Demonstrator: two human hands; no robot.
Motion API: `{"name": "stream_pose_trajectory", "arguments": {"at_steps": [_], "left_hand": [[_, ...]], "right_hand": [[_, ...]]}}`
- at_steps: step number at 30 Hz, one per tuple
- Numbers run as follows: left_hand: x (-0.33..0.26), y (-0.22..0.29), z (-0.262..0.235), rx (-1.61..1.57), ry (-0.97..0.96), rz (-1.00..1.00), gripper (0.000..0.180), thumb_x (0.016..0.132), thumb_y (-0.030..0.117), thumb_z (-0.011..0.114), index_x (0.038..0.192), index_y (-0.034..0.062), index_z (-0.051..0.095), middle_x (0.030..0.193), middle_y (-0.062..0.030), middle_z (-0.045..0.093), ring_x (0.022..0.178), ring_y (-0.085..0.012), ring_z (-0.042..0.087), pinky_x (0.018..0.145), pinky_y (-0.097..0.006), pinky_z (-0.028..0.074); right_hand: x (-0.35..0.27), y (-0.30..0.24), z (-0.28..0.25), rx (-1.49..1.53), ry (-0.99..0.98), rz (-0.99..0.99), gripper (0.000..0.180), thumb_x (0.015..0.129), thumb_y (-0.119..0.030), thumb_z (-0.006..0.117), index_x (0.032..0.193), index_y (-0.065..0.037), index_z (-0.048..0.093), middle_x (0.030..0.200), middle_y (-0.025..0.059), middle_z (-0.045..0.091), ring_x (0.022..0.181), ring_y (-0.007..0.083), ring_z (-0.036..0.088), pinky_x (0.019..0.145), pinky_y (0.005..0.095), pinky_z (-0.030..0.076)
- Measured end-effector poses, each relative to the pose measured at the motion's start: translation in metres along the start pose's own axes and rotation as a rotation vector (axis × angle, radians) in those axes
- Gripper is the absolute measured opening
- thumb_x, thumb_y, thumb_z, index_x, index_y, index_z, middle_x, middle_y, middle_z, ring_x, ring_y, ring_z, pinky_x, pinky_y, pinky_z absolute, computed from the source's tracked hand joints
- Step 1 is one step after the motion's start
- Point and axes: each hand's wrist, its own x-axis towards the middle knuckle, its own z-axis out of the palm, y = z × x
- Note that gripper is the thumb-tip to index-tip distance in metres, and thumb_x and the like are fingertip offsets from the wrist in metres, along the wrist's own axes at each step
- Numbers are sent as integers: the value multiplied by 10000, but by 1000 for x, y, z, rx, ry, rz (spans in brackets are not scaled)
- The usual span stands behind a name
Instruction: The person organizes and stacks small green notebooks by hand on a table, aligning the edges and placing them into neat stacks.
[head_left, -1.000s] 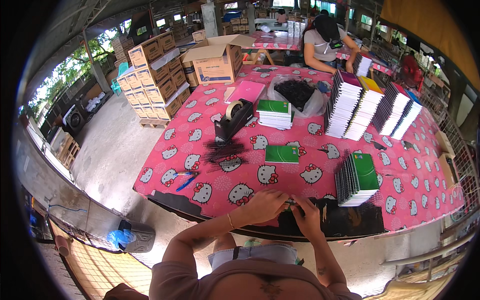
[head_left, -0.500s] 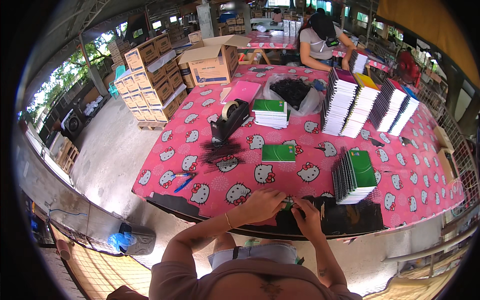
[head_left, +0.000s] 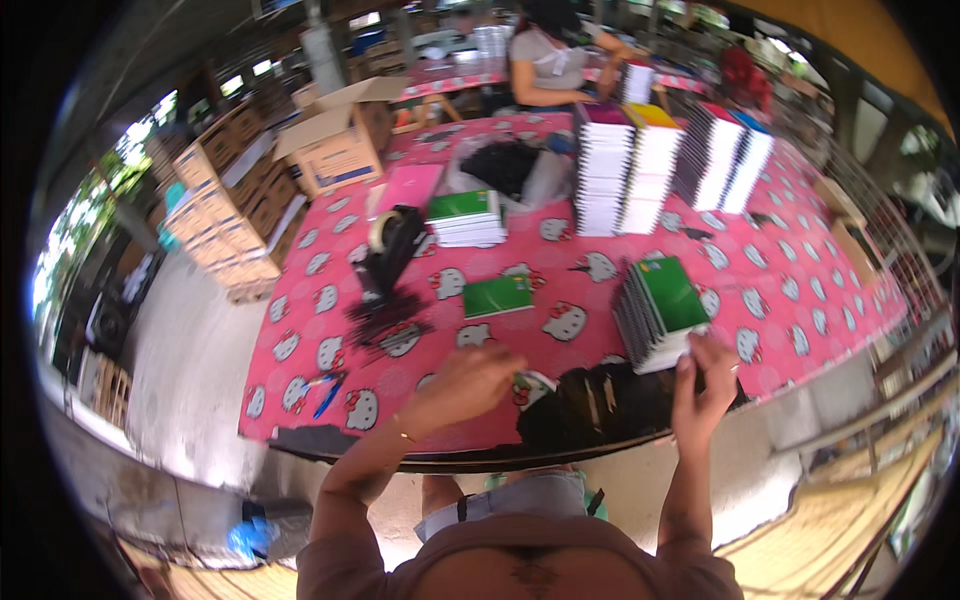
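My left hand (head_left: 470, 382) is over the near edge of the table, blurred, its fingers drawn together. A small pale-and-green piece (head_left: 541, 380) shows beside its fingertips; I cannot make out what it is or whether it is held. Farther right, my right hand (head_left: 708, 372) is at the near corner of a stack of green-covered spiral notebooks (head_left: 662, 305), thumb and fingers apart. A single green notebook (head_left: 498, 296) lies flat beyond my left hand. A black tape dispenser (head_left: 388, 250) stands to the left, with a heap of black binding coils (head_left: 385, 325) in front of it.
Tall notebook stacks (head_left: 605, 170) stand at the back right, near a co-worker (head_left: 555, 70). A short green notebook stack (head_left: 467, 220) and a plastic bag of black coils (head_left: 500, 170) are mid-table. Blue pens (head_left: 327, 395) lie left. Cartons (head_left: 335, 150) rise behind. A dark patch (head_left: 590, 410) marks the near edge.
My hands have parted from around a small greenish thing. The right has gone to the right, up to the green notebook stack; the left has drawn back left. The whole view has shifted.
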Motion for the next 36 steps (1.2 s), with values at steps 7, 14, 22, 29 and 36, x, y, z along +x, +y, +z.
{"name": "stream_pose_trajectory", "arguments": {"at_steps": [7, 14, 22, 29, 36], "left_hand": [[113, 40, -56, -64, 398, 292, 285, 811, -14, 669, 1084, 63, 691, 1036, -118, 686, 887, -312, 673, 742, -437, 535], [184, 35, 68, -196, 382, 585, 320, 844, -38, 626, 1141, 58, 696, 1257, -122, 657, 1231, -311, 599, 1097, -439, 445], [185, 21, 92, -320, 237, 548, 366, 854, -23, 629, 1204, 70, 684, 1334, -134, 621, 1308, -301, 548, 1132, -450, 410], [90, -90, 61, -74, 324, 34, 270, 875, 98, 682, 1140, 49, 678, 1155, -139, 663, 1066, -333, 641, 891, -428, 551], [31, -163, 94, 360, 140, 33, 251, 886, 132, 651, 1118, 38, 640, 1084, -130, 670, 997, -307, 662, 798, -399, 579]], "right_hand": [[27, 68, -36, -153, -36, 147, 582, 806, -111, 790, 1328, 26, 574, 1350, 232, 576, 1238, 366, 561, 1061, 422, 417], [14, 102, -10, 101, -234, 348, 589, 805, -171, 819, 1295, 64, 593, 1189, 244, 674, 1137, 338, 651, 994, 395, 478], [12, 103, -1, 219, -205, 426, 564, 825, -164, 806, 1295, 67, 596, 1171, 207, 691, 1086, 282, 666, 967, 374, 490], [-7, 68, -42, 83, 52, 230, 416, 920, -125, 699, 1274, 67, 595, 1294, 207, 607, 1179, 258, 592, 1033, 370, 440], [-27, 1, 9, 343, 43, 141, 179, 934, -29, 633, 1099, 32, 662, 1143, 169, 628, 1060, 260, 623, 932, 352, 494]]}}
